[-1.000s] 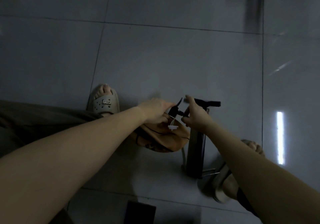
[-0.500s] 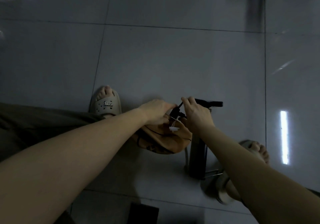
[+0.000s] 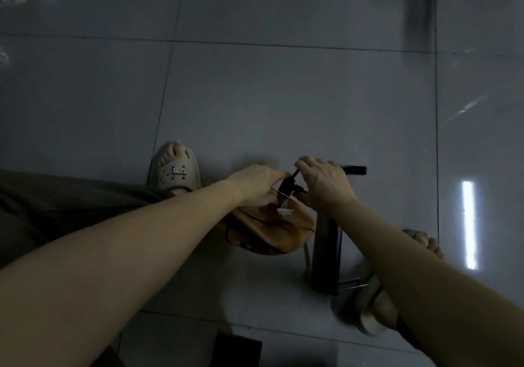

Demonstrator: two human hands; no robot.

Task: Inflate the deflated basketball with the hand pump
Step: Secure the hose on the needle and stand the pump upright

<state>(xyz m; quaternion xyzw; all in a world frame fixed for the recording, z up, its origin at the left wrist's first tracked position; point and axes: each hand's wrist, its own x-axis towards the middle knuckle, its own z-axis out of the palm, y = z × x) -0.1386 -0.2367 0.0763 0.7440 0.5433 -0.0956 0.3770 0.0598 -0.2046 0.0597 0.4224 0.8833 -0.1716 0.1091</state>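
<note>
A crumpled, deflated orange basketball (image 3: 272, 233) lies on the grey tiled floor between my feet. Just right of it stands a dark upright hand pump (image 3: 326, 253), its black handle (image 3: 355, 170) sticking out past my right hand. A black hose nozzle (image 3: 287, 185) sits on top of the ball, with a small white piece (image 3: 285, 211) hanging under it. My left hand (image 3: 255, 185) holds the ball's top beside the nozzle. My right hand (image 3: 323, 185) pinches the nozzle from the right, fingers curled.
My left foot in a beige slipper (image 3: 174, 173) is just left of the ball. My right slipper (image 3: 371, 310) rests on the pump's foot bar. A dark object (image 3: 239, 351) lies at the bottom edge. Open floor tiles stretch ahead.
My right hand has shifted up and left over the nozzle, covering more of the pump handle. My left hand stays on the ball.
</note>
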